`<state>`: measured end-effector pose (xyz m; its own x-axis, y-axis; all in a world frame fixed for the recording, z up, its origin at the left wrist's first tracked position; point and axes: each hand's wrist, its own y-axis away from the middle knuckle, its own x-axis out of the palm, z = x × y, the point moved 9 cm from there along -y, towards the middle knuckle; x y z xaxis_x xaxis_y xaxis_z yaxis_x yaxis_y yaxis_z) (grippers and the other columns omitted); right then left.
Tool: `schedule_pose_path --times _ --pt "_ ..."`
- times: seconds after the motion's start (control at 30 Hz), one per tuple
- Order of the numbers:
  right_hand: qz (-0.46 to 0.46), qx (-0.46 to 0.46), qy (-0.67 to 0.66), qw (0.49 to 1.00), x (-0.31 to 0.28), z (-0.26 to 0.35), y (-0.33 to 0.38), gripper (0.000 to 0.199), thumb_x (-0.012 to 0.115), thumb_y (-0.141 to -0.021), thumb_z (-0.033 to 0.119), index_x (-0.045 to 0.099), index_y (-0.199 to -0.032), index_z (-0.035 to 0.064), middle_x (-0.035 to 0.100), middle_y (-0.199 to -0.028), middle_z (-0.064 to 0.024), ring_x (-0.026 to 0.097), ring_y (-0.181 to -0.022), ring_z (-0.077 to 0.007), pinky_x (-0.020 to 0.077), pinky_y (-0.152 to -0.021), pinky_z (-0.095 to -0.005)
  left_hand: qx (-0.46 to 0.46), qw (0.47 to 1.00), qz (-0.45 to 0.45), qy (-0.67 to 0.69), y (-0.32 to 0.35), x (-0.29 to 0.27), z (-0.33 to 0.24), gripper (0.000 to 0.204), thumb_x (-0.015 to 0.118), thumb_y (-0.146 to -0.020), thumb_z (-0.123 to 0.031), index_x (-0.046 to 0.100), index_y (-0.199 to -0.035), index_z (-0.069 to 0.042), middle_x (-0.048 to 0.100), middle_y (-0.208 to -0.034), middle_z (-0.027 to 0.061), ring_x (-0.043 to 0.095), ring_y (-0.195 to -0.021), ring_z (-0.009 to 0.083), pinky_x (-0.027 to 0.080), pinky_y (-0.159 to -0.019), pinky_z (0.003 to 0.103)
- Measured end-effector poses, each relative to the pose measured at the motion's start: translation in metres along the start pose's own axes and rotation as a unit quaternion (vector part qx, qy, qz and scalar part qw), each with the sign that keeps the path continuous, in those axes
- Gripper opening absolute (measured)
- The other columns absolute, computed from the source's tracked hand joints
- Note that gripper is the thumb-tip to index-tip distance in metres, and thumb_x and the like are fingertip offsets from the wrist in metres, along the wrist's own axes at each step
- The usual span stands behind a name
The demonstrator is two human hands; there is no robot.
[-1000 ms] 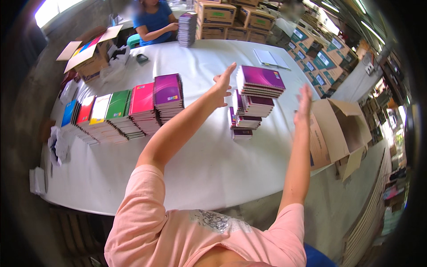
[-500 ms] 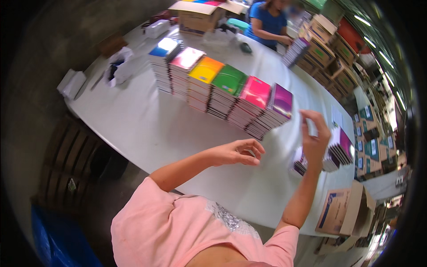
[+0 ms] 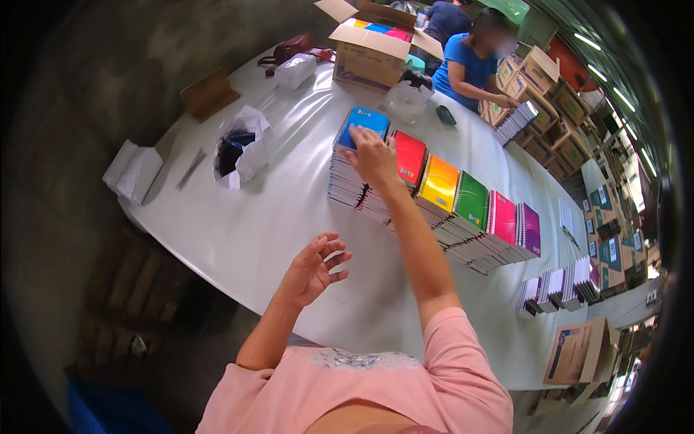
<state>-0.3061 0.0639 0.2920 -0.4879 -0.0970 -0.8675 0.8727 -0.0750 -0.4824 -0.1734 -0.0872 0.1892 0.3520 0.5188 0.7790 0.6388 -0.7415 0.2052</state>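
A white table (image 3: 249,246) carries a row of notebook stacks (image 3: 471,199), apparently grouped by cover colour to keep kinds distinct. The blue stack (image 3: 370,116) closes its left end. Fingers spread, the right hand (image 3: 374,155) lies over that top cover; whether it grips cannot be told. The left hand (image 3: 312,272) hangs empty, half-curled. Half a second earlier, the right is beyond the purple stack (image 3: 532,228).

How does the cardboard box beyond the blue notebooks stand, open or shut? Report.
Open. The cardboard box has its flaps spread outward, and colourful covers show at its top.
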Motion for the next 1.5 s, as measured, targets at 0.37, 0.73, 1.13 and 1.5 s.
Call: schedule_pose_path --times 0.37,0.73,1.13,1.5 --pt "0.051 -0.17 -0.537 0.824 -0.1 0.024 0.08 0.035 0.068 -0.069 -0.002 0.065 -0.102 0.008 0.058 -0.116 -0.008 0.052 -0.11 -0.0267 0.0397 -0.096 -0.0373 -0.239 0.814 0.318 0.424 -0.009 0.045 -0.011 0.091 0.061 -0.076 -0.052 0.013 -0.141 -0.009 0.027 -0.138 0.0207 0.04 -0.12 0.0407 0.04 -0.083 0.065" --pt "0.02 0.049 -0.029 0.998 -0.036 -0.059 0.081 0.059 0.07 -0.072 0.018 0.048 -0.126 0.0112 0.045 -0.131 -0.016 0.043 -0.122 -0.0287 0.0358 -0.1 -0.0385 -0.094 0.967 0.138 0.192 -0.017 0.031 0.003 0.089 0.058 -0.062 -0.007 0.016 -0.141 -0.006 0.026 -0.142 0.0148 0.035 -0.127 0.0338 0.033 -0.089 0.07" --pt "0.061 0.078 -0.117 0.988 -0.032 -0.098 0.049 0.027 0.065 -0.077 0.018 0.065 -0.103 0.0112 0.064 -0.089 -0.0165 0.064 -0.077 -0.0293 0.0493 -0.069 -0.0356 -0.101 0.967 0.133 0.194 -0.021 0.034 -0.009 0.075 0.059 -0.08 -0.029 0.018 -0.141 -0.009 0.032 -0.139 0.0153 0.034 -0.126 0.0385 0.035 -0.09 0.068" --pt "-0.126 -0.153 -0.015 0.98 -0.142 0.067 0.139 0.031 0.057 -0.079 0.006 0.062 -0.11 0.0079 0.062 -0.109 -0.0099 0.061 -0.098 -0.0237 0.0481 -0.076 -0.032 -0.097 0.922 0.236 0.29 -0.031 0.053 -0.014 0.093 0.058 -0.071 -0.064 0.025 -0.137 -0.007 0.04 -0.132 0.0159 0.039 -0.123 0.0343 0.04 -0.097 0.05"
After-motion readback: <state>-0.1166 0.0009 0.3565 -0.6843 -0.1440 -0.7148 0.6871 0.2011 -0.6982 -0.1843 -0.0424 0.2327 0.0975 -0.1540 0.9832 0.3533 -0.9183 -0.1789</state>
